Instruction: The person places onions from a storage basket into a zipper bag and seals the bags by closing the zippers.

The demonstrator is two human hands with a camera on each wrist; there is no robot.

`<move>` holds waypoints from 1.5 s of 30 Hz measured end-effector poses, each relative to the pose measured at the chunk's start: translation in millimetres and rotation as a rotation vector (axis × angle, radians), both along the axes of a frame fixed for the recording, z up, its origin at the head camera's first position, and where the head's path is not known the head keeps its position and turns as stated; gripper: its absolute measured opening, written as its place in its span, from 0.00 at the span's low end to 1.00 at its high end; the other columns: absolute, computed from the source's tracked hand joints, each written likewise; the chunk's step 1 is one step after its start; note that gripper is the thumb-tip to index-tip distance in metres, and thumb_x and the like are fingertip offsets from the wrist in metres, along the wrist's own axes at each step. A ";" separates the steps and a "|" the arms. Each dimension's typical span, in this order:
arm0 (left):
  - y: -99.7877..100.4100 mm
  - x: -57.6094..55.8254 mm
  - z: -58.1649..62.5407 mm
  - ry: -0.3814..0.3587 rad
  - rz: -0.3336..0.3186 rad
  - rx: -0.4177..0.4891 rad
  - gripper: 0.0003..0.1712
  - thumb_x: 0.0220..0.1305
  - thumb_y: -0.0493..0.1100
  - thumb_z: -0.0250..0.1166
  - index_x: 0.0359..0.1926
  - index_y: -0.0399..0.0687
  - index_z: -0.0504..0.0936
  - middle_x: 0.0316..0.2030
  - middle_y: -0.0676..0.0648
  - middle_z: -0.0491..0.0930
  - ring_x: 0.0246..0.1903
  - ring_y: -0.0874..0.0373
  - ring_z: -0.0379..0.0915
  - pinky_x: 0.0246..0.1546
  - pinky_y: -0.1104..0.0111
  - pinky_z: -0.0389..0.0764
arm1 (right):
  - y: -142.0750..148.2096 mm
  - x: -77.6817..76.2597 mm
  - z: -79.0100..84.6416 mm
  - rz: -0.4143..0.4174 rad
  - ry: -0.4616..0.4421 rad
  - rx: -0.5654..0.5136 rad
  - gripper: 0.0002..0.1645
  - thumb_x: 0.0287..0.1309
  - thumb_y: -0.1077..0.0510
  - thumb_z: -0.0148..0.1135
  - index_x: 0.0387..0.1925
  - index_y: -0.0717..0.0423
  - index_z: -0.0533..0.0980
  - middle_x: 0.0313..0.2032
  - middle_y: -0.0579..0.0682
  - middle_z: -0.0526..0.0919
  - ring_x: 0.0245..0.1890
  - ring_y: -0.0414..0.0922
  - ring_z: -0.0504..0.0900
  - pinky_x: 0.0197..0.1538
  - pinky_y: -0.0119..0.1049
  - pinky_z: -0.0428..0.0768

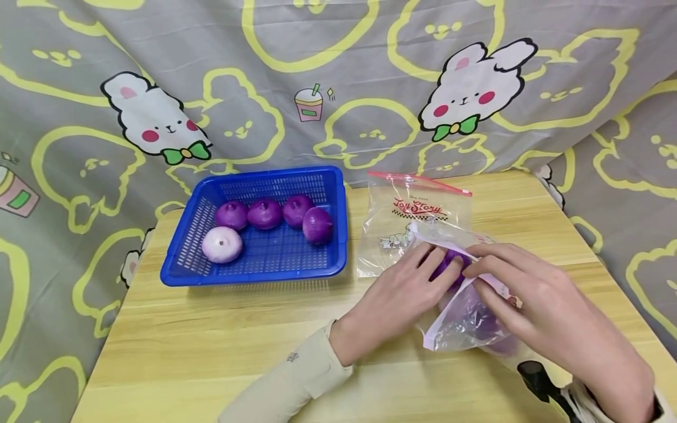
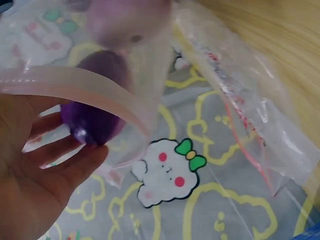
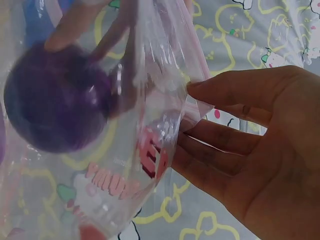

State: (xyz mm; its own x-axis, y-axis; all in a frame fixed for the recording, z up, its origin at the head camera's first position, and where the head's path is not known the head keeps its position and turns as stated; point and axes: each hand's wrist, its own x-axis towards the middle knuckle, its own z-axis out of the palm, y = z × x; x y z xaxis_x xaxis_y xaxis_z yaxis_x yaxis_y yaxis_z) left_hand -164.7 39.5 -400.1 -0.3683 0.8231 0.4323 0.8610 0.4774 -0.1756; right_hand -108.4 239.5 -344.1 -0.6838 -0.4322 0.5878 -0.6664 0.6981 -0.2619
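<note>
My left hand (image 1: pixel 394 294) reaches into the mouth of a clear zip bag (image 1: pixel 468 329) and grips a purple onion (image 2: pixel 95 122) with fingers and thumb. In the right wrist view the same onion (image 3: pixel 55 100) shows through the plastic. The bag's rim is pinched by my right hand (image 1: pixel 545 299), thumb against fingers, with the mouth spread apart. More purple shows low in the bag, and a blurred onion (image 2: pixel 127 22) appears through the plastic at the top of the left wrist view.
A blue plastic basket (image 1: pixel 254 276) stands at the left with several purple onions (image 1: pixel 265 214) and one pale onion (image 1: pixel 222 244) inside. Behind the hands lies another clear bag (image 1: pixel 381 235) with a red zip and printed lettering. Patterned grey cloth (image 1: pixel 370 76) borders the wooden table (image 1: pixel 222 346).
</note>
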 end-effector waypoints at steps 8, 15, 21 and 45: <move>6.3 -7.7 -10.0 -0.022 -0.037 -0.005 0.13 0.75 0.34 0.48 0.55 0.43 0.73 0.53 0.43 0.69 0.52 0.52 0.68 0.58 0.68 0.74 | 0.0 -1.4 -0.8 -0.010 -0.002 0.000 0.29 0.76 0.39 0.39 0.37 0.52 0.81 0.49 0.54 0.83 0.51 0.56 0.81 0.66 0.16 0.58; 3.3 -9.6 -16.6 0.094 0.013 -0.096 0.13 0.76 0.37 0.48 0.51 0.44 0.79 0.50 0.47 0.77 0.51 0.55 0.70 0.60 0.69 0.71 | 0.5 -2.5 0.3 -0.009 -0.005 0.017 0.30 0.76 0.40 0.38 0.38 0.52 0.82 0.51 0.55 0.83 0.51 0.56 0.81 0.65 0.16 0.58; 0.5 -7.7 -19.3 0.031 0.067 -0.158 0.11 0.76 0.42 0.52 0.51 0.49 0.80 0.46 0.52 0.77 0.47 0.58 0.70 0.52 0.70 0.74 | 0.5 -5.0 0.6 0.004 0.003 0.020 0.31 0.77 0.40 0.38 0.39 0.54 0.82 0.53 0.56 0.82 0.50 0.55 0.81 0.65 0.16 0.59; -55.6 -4.6 2.4 -0.319 -0.038 0.164 0.19 0.70 0.36 0.57 0.60 0.40 0.78 0.57 0.43 0.78 0.59 0.54 0.73 0.66 0.70 0.67 | 1.7 -6.9 0.9 -0.029 -0.036 0.014 0.28 0.75 0.38 0.39 0.39 0.48 0.82 0.50 0.51 0.83 0.51 0.50 0.80 0.65 0.16 0.59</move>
